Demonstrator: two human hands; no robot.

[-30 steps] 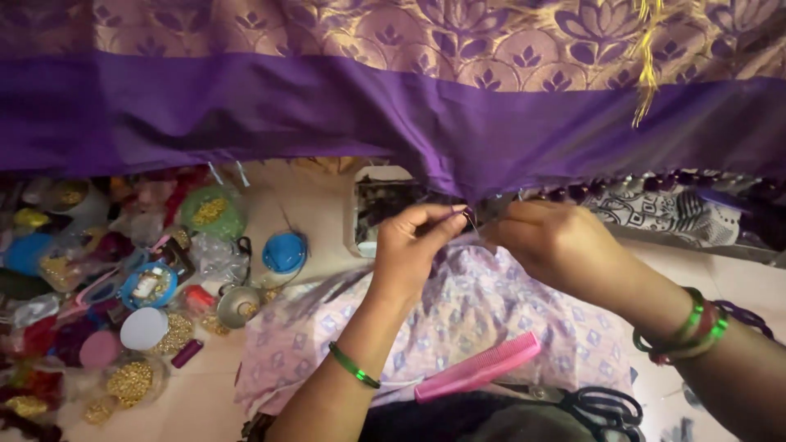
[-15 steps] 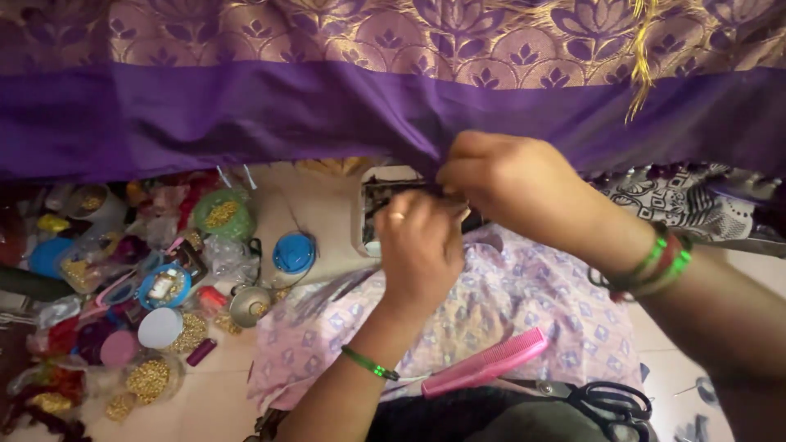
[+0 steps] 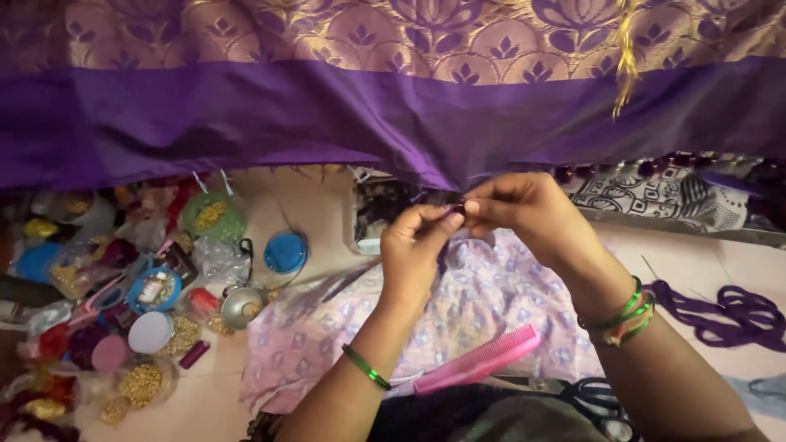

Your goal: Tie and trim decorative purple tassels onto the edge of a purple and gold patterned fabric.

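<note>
1. The left hand (image 3: 417,245) and right hand (image 3: 524,214) meet at the lower edge of the purple cloth (image 3: 327,115), fingers pinched shut on a small dark bead (image 3: 458,209).
2. Judged best: keep the cloth edge taut, pinch close, and work in small movements.
3. The pink comb (image 3: 479,360) and scissors (image 3: 598,401) lie near.

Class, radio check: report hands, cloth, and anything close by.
Left hand and right hand pinch purple cloth edge together. Pink comb, scissors lie below.
</note>
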